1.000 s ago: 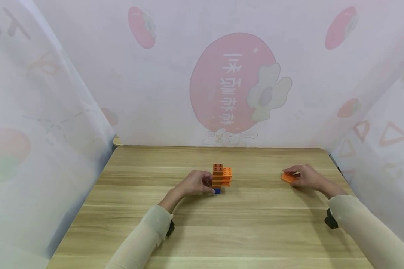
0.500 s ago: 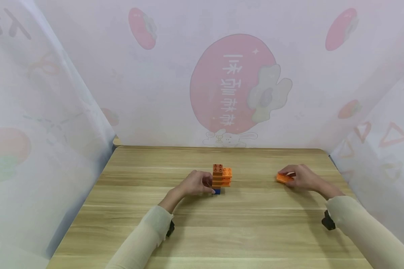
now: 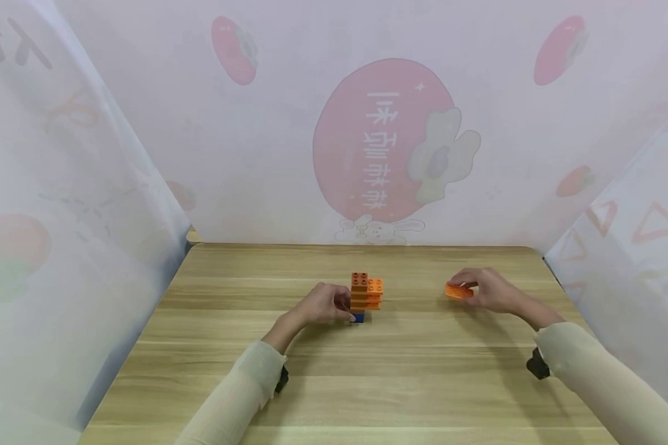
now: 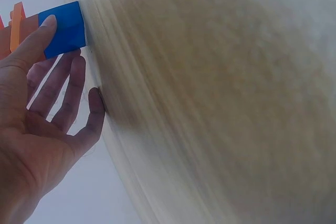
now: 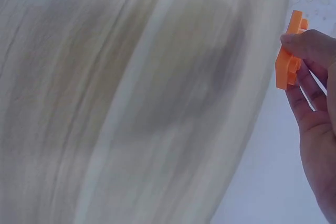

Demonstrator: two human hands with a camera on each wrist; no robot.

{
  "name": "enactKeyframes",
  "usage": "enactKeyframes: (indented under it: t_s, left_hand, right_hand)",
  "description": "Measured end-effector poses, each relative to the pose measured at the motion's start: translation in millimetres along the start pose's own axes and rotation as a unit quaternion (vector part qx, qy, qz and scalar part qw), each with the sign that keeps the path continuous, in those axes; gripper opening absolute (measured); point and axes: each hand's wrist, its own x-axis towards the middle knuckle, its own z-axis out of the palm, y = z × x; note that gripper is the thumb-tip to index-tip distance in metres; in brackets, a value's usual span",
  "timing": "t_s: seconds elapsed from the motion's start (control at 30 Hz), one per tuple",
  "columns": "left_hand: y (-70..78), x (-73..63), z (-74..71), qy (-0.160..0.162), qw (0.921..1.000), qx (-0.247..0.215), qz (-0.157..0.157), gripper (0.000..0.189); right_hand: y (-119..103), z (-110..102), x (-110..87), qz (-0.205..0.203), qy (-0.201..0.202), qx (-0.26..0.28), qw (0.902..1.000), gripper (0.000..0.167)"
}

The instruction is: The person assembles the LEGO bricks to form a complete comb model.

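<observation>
In the head view, a small tower of toy building bricks [image 3: 359, 292] stands mid-table, brown-orange with a dark blue brick [image 4: 64, 31] at its base. Bright orange plates [image 3: 375, 292] stick out from its right side, one above another. My left hand [image 3: 321, 303] grips the tower low down from the left, its thumb against the blue brick. To the right, my right hand [image 3: 492, 292] pinches a thin orange building brick [image 5: 287, 61] between thumb and fingers. Its studs face the palm in the right wrist view, and it shows above the tabletop.
The wood-grain table [image 3: 401, 377] reaches back to a pale printed curtain [image 3: 267, 154], with more curtain at both sides. A dark wrist device [image 3: 539, 363] sits under the right cuff and another [image 3: 281, 378] under the left.
My right hand has lifted the orange brick and moved left with it, closer to the tower, the brick tilting as it came. My left hand and the tower have stayed in place.
</observation>
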Motion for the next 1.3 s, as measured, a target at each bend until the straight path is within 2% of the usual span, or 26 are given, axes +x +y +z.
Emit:
enactKeyframes:
  t_s: [0.37,0.73,1.0,1.3]
  left_hand:
    - [0.6,0.1,-0.1,-0.002,1.0,0.002,-0.004,0.022]
    - [0.7,-0.1,-1.3,-0.002,1.0,-0.002,0.001,0.021]
    - [0.6,0.5,-0.9,-0.001,1.0,0.004,0.0,0.021]
    - [1.6,-0.1,-1.2,0.001,1.0,0.004,-0.001,0.021]
  right_hand:
    - [-29,-8,19.1,-0.048,0.011,0.01,0.9987,0.047]
    - [-58,-14,38.8,-0.037,0.017,0.033,0.9986,0.046]
    - [-75,-17,52.3,-0.041,0.034,0.085,0.9949,0.046]
    - [-100,-22,70.5,-0.062,0.028,0.073,0.995,0.045]
